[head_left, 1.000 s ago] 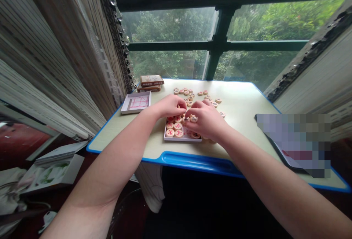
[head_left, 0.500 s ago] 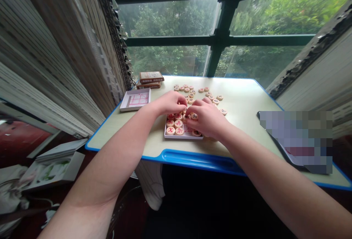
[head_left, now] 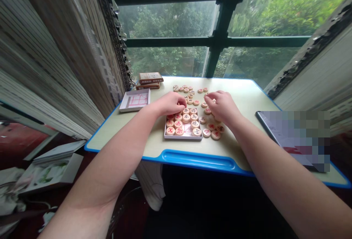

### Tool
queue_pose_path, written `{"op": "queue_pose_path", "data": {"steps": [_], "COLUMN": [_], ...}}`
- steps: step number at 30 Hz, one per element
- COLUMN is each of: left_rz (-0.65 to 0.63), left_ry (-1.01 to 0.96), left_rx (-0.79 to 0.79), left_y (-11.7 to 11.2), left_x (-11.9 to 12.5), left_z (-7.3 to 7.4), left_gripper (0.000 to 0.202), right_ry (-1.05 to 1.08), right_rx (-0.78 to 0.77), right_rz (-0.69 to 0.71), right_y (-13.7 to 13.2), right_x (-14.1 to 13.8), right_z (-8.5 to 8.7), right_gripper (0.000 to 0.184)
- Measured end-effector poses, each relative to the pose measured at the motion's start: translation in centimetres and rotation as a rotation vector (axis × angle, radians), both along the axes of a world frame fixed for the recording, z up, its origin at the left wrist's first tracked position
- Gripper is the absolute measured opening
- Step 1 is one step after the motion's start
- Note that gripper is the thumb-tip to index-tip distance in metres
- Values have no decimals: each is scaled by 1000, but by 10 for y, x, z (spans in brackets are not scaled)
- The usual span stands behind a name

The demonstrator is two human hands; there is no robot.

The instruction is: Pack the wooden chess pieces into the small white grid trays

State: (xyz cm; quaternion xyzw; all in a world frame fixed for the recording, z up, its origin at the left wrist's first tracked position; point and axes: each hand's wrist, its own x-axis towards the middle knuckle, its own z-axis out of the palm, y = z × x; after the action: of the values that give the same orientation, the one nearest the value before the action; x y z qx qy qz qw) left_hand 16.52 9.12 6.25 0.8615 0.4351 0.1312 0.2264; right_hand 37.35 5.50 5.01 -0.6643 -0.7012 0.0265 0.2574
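A shallow white box holds several round wooden Chinese chess pieces, red-marked on its left and black-marked on its right. One piece with a black character lies beside a bare patch of the box's pink-lined bottom. My left hand is at the box's far left corner, fingers curled together; whatever they pinch is hidden. Over the loose pieces right of the box hovers my right hand, thumb and fingers bent and slightly apart near a piece. Several loose pieces lie just right of the box.
More loose pieces are scattered toward the table's far side. A white lid-like tray stands at left, before two stacked brown boxes. A tablet-like device, partly blurred, lies at right. The table has a blue edge.
My right hand has moved from over the box to the right and away from me, uncovering the pieces in the box's right part. My left hand has stayed at the corner.
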Motion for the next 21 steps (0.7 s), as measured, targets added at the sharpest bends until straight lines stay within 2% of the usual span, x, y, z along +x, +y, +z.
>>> {"op": "queue_pose_path", "data": {"steps": [3,7,13,15,17,19,21], "left_rz": [-8,-12,8,8,-1,-4,-3], "left_ry": [-1,-9,-33,-38,-32,-28,-38], "left_rx": [19,19,46,47,35,-1,-23], "left_y": [1,0,-1,-1,-1,-2,-3], "left_x": [0,0,0,-1,-1,-2,-2], "left_z": [-1,0,1,1,1,2,3], "left_gripper": [25,25,25,25,25,25,26], "right_ry": [-112,-94,-15,71,142,147,130], "right_rx": [-45,-74,-28,14,14,-22,-37], "right_rz": [11,77,75,190,381,574,685], "right_y": [2,4,0,-7,-17,-27,-36], "right_x": [-3,-4,-7,-9,-14,-19,-25], "right_z": [-9,-15,-10,-3,6,16,22], "right_gripper": [32,28,22,21,19,15,14]}}
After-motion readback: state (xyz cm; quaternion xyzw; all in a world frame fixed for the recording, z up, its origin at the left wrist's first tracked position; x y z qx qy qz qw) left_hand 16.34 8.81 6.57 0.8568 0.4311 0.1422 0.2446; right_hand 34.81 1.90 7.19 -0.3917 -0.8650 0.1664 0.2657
